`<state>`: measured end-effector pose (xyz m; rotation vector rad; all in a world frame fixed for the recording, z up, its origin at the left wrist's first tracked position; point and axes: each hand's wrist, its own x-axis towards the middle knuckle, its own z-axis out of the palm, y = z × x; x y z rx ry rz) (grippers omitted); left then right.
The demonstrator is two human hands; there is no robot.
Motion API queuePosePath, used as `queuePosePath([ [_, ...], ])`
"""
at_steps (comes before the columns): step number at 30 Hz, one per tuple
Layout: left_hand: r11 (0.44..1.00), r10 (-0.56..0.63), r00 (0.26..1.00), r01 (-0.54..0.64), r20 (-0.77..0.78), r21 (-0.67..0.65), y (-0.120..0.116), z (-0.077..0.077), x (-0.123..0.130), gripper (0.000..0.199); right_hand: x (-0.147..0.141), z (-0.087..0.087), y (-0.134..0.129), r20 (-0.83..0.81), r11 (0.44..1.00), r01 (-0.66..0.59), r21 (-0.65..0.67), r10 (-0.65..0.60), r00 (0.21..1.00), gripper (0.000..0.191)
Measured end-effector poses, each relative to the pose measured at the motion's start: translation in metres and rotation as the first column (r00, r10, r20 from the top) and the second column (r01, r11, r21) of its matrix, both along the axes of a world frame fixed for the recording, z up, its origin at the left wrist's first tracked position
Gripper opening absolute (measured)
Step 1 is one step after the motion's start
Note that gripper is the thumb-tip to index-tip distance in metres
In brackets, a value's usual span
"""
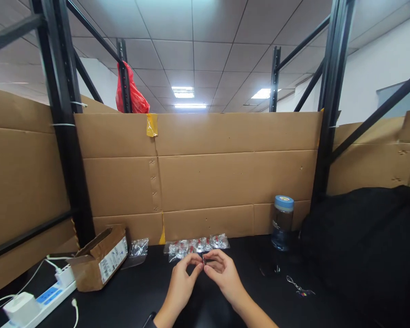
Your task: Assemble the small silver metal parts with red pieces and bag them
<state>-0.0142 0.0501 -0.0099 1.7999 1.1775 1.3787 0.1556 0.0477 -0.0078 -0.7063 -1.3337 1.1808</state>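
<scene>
My left hand and my right hand meet over the black table, fingertips close together. Between them is a small, thin metallic item, pinched by the fingers of both hands; its exact shape is too small to make out. Just beyond my fingertips lies a row of clear plastic packets with silvery and red contents. Off to the right on the table rests a keychain with a metal chain and a colourful tag.
An open cardboard box stands at the left, beside a clear plastic bag. Nearer is a white power strip with chargers and cables. A blue-lidded bottle stands at the back right, near a large black bag. Cardboard walls surround the table.
</scene>
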Motion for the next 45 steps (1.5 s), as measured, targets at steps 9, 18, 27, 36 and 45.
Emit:
queuePosePath([
  [9,0.996,0.044,0.978,-0.028,-0.205,0.081,-0.008,0.006,0.003,0.025,-0.001,0.002,-0.004,-0.012,1.000,0.002,-0.013,-0.002,1.000,0.041],
  [18,0.990,0.115,0.961,-0.090,-0.253,0.109,-0.012,0.006,0.002,0.013,-0.002,0.004,-0.007,0.030,0.999,-0.026,0.028,0.025,0.999,0.038],
  [27,0.967,0.248,0.859,-0.190,-0.448,0.170,-0.016,0.009,0.005,0.012,-0.003,-0.007,0.000,0.164,0.992,0.030,0.124,-0.050,0.985,0.041],
  [36,0.955,0.275,0.835,-0.181,-0.477,0.234,-0.021,0.012,0.004,0.013,0.002,-0.007,0.005,0.195,0.989,0.030,0.144,-0.059,0.979,0.040],
  [45,0.935,0.330,0.844,-0.230,-0.423,0.272,-0.017,0.009,0.003,0.011,0.004,-0.002,0.003,0.208,0.986,0.005,0.165,-0.040,0.977,0.039],
])
